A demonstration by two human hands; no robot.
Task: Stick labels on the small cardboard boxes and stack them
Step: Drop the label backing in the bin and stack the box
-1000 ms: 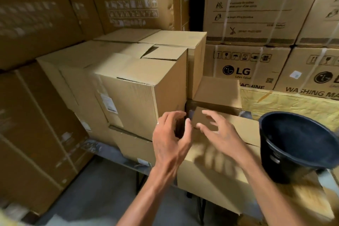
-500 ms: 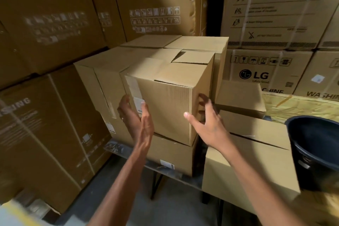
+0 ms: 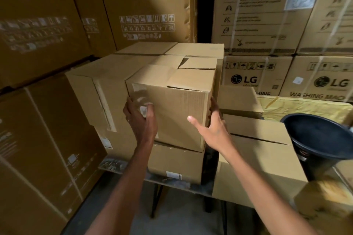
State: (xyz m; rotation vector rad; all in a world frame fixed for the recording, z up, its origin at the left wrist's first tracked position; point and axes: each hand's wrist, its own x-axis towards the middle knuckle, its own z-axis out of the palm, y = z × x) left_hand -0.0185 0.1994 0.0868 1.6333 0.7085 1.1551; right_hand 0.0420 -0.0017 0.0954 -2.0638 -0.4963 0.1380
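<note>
We've got both arms reaching up from the bottom of the view. Our left hand point(image 3: 140, 120) is on the left face of the top cardboard box point(image 3: 177, 112), fingers curled against it over a small white label point(image 3: 143, 110) that shows between them; whether they grip or only press, we cannot tell. Our right hand point(image 3: 212, 129) is spread wide, thumb out across the front face, fingers laid along the box's right edge, holding nothing inside it.

That box sits on a lower box point(image 3: 175, 164), which stands at the near edge of the table point(image 3: 172, 181) and carries a white sticker point(image 3: 173, 175) low on its front. Just right of it, across a dark gap, a bigger carton point(image 3: 257, 158) fills the table's right part, and a black bucket point(image 3: 321, 143) stands tilted at the right side, beside it.

Left of our box, touching it, is a taped box point(image 3: 99, 97) of similar height, with more brown boxes behind. A low flat box point(image 3: 238, 101) lies further back on the right.

Beyond all that, printed LG cartons point(image 3: 252, 78) are stacked at the back right, and tall brown cartons point(image 3: 47, 44) wall in the left.
</note>
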